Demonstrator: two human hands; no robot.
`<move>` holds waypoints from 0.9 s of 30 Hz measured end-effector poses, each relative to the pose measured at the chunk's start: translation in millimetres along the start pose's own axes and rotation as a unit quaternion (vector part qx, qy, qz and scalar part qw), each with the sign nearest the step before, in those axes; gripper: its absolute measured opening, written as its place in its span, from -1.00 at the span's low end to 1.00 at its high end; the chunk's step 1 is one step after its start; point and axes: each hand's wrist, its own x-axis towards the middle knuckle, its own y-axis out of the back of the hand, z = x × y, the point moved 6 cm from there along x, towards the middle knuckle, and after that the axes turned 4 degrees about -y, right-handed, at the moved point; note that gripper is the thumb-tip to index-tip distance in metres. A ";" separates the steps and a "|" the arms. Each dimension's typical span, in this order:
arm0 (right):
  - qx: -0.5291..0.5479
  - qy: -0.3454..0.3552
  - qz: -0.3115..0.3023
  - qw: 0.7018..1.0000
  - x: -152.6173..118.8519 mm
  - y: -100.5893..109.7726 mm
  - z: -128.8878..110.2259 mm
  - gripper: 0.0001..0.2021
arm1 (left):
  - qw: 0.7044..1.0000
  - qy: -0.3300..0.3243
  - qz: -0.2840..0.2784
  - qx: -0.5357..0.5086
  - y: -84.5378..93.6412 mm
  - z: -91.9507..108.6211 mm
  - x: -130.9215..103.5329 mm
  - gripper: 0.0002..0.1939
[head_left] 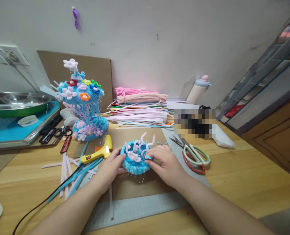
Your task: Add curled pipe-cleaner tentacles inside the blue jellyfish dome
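Gray mat: nearest me, under brown cardboard
Left hand: I see it grasping the left side of a blue fuzzy bowl
Right hand: pinching a light blue strip at its right rim
Blue fuzzy bowl: between the 2 hands, above the cardboard, pale curls inside
Yellow glue gun: just beside the left hand
Scissors: 2 pairs, on my right
Flowered ornament: upright beyond the glue gun
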 end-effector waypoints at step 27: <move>0.015 -0.014 0.041 0.999 -0.4 -0.2 0.7 -0.91 | 1.000 -0.016 -0.015 -0.004 -5.2 5.1 -3.3 -0.50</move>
